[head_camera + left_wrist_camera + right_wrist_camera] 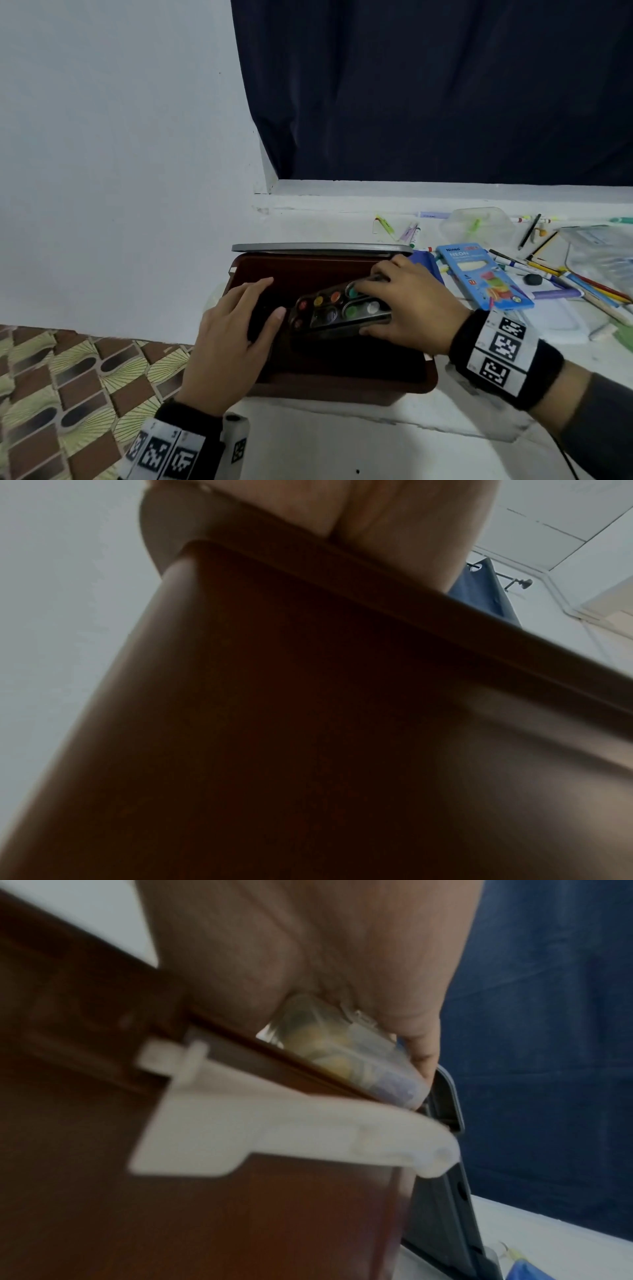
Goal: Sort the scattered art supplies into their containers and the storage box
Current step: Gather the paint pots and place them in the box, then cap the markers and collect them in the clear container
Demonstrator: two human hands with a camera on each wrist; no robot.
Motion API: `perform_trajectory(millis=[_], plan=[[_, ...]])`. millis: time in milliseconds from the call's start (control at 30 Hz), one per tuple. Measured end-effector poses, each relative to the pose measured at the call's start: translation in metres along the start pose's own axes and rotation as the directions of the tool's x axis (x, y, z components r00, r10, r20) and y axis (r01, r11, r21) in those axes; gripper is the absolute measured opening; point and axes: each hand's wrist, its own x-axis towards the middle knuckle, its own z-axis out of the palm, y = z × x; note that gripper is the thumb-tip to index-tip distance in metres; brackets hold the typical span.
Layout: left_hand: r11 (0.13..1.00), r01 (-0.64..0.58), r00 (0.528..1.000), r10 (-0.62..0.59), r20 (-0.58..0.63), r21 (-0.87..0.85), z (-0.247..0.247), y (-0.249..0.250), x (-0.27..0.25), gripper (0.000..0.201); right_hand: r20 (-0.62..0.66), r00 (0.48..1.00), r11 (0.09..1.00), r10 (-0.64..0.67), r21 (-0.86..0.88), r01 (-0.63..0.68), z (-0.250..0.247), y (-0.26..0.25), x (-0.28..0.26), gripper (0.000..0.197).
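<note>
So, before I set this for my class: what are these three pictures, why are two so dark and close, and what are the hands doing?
No machine here: a person wears three cameras. The wide picture is from the head; the other two sit on the wrists and look along each hand, hence the dark close-ups of the brown storage box. The right hand has a grip on a clear-lidded paint palette, tilted over the open box. The left hand is at the palette's other end, fingers straight. On the white surface beyond lie a blue neon box, pencils and markers.
</note>
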Motion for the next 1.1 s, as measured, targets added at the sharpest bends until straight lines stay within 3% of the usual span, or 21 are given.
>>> perform_trajectory(millis=[133,367,500,833,1100], plan=[[0.999,0.022,0.999,-0.024,0.038,0.049,0.000,0.002,0.000,0.052,0.091,0.996,0.997,-0.006,-0.072,0.012,-0.002,-0.001,0.007,0.071],[0.995,0.018,0.998,-0.023,0.056,0.101,0.004,0.001,0.000,0.053,0.167,0.982,0.996,-0.086,0.028,0.083,0.008,0.007,0.022,0.067],[0.990,0.018,0.997,-0.029,0.071,0.139,0.005,0.000,0.000,0.058,0.262,0.958,0.989,-0.120,-0.054,0.138,0.023,0.001,0.025,0.069],[0.984,0.005,0.995,-0.022,0.095,0.178,0.007,-0.003,0.001,0.060,0.352,0.929,0.975,-0.115,-0.137,0.173,0.036,-0.004,0.034,0.085],[0.987,0.005,0.994,-0.022,0.103,0.164,0.007,-0.003,0.002,0.058,0.401,0.905,0.972,-0.138,-0.121,0.202,0.040,-0.007,0.035,0.081]])
